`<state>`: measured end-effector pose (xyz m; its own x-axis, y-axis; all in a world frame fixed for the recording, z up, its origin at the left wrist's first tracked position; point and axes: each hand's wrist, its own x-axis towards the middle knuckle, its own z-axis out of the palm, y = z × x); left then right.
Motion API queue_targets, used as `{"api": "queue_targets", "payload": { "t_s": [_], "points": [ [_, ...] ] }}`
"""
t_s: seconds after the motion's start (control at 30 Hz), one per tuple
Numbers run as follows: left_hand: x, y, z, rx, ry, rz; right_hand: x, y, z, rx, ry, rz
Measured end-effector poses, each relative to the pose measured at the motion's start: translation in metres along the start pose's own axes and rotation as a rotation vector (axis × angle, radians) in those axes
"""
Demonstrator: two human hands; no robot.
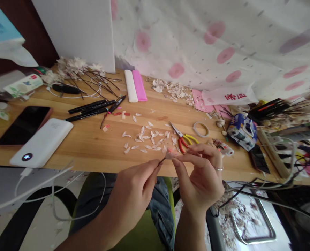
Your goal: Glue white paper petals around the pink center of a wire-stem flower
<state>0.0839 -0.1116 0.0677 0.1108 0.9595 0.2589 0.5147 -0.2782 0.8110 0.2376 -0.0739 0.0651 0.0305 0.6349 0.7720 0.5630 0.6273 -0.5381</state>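
Note:
My left hand (137,186) is closed round a thin dark stem (162,161) near the table's front edge. At the stem's end is a small pale pinkish tip (169,156), like a flower bud. My right hand (200,174), with a ring on one finger, pinches at this tip between thumb and forefinger; its other fingers are curled loosely. Just beyond the hands, many pale petals (143,137) lie scattered on the wood. Scissors with red and yellow handles (182,137) lie partly behind my right hand, blades pointing away to the left.
Black markers (92,108), a power bank (43,141) and a phone (24,125) lie on the left. Stemmed pale flowers (76,69) are heaped behind them. A tape roll (200,129) and a blue patterned box (242,130) stand right. Cables (264,191) hang over the front edge.

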Motion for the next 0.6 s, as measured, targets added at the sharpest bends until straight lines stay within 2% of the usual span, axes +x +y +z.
{"api": "queue_targets", "payload": {
  "t_s": [0.27,0.6],
  "points": [
    [-0.0006,-0.0020,0.0004,0.018,0.005,0.018,-0.0001,0.0012,0.0003,0.046,-0.007,-0.036],
    [-0.0020,-0.0018,-0.0010,-0.069,-0.056,-0.056,-0.0002,-0.0015,0.0054,0.061,0.065,-0.011]
  ]
}}
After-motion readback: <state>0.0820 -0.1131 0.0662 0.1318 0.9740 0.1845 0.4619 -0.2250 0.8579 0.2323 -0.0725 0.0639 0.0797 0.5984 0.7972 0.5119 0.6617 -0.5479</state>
